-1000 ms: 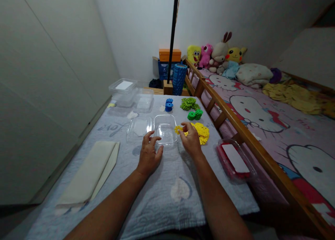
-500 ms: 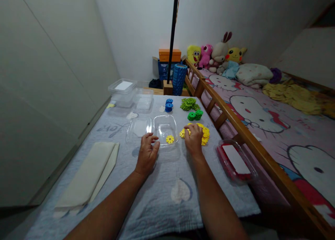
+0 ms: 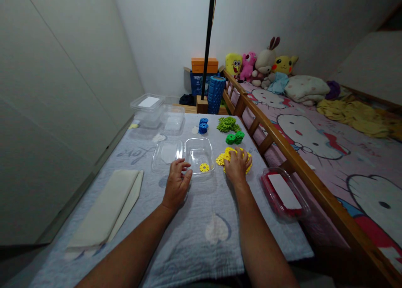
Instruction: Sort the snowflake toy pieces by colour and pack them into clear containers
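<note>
Right hand (image 3: 237,167): palm down on the yellow pile (image 3: 223,158) just right of the tub (image 3: 189,143), fingers spread over the discs; whether one is pinched underneath cannot be told. A second ago this hand held a single yellow disc at the tub's right rim and the tub was bare. Now one disc (image 3: 204,167) lies in the tub's near right corner and the hand is back on the pile, so one piece has gone in and the rest of the yellow is still outside. Left hand (image 3: 177,185): unchanged, fingers loosely curled and apart, tips against the tub's near left corner, holding nothing. Left of the tub, touching it, lies its lid (image 3: 166,154). Beyond the tub: green discs (image 3: 235,138), a lighter green heap (image 3: 228,123), blue discs (image 3: 202,125). Right of the tub, past the pile, a red box (image 3: 282,191) sits near the bed rail (image 3: 282,147). Nothing lies between pile and tub.
</note>
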The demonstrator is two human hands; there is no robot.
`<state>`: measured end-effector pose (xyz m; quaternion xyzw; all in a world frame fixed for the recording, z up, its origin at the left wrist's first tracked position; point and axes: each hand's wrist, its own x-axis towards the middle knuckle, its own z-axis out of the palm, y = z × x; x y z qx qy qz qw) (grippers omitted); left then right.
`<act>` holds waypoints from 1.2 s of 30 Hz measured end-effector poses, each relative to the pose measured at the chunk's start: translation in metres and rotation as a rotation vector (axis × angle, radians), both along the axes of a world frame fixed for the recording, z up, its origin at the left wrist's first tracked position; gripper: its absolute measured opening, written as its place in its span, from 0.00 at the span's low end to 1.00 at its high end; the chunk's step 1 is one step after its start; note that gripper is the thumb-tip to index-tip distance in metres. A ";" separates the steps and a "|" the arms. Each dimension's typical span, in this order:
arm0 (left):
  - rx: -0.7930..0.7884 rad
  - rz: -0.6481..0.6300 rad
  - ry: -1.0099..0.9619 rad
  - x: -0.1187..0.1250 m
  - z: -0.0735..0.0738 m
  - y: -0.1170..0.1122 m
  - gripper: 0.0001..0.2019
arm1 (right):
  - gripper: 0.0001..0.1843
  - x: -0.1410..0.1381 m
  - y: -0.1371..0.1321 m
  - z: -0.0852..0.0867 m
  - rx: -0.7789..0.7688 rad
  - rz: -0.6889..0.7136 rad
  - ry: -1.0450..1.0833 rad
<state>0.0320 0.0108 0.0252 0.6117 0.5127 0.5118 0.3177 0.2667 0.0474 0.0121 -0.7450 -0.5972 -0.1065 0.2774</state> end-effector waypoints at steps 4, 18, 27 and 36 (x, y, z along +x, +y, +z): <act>-0.011 0.003 -0.022 0.000 0.001 0.000 0.07 | 0.10 0.001 0.000 0.006 0.014 -0.017 0.062; 0.082 -0.015 0.113 -0.002 -0.008 0.003 0.11 | 0.03 -0.044 -0.015 0.036 0.266 0.366 0.549; 0.084 -0.015 0.130 -0.003 -0.008 0.003 0.11 | 0.05 -0.054 -0.017 0.029 0.140 0.351 0.361; 0.077 -0.010 0.118 -0.003 -0.008 0.002 0.11 | 0.15 0.006 -0.011 0.033 0.096 -0.058 0.259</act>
